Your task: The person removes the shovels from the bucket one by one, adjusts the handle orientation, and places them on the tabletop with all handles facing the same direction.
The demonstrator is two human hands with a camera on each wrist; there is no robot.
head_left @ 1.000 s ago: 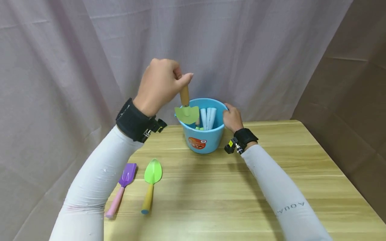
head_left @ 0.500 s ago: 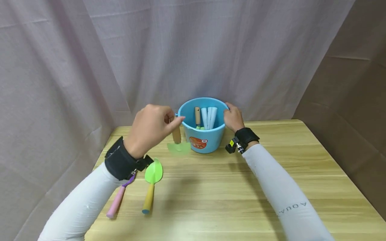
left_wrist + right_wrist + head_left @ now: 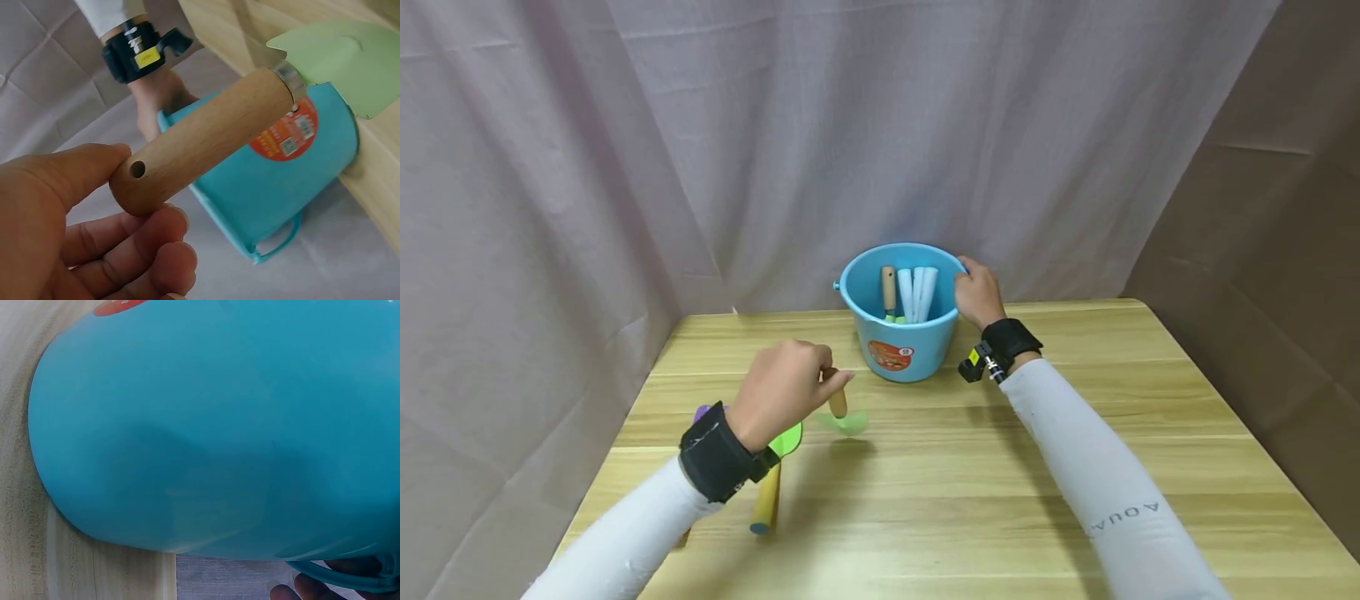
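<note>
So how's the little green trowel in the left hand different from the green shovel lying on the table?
The trowel has a short bare wooden handle; the shovel has a longer yellow handle with a blue tip. The left hand pinches the trowel handle-up, blade low at the table, while the shovel lies flat, untouched, partly hidden behind the wrist. The trowel's blade looks paler green, the shovel's brighter lime. Both are small toy garden tools with green blades.
</note>
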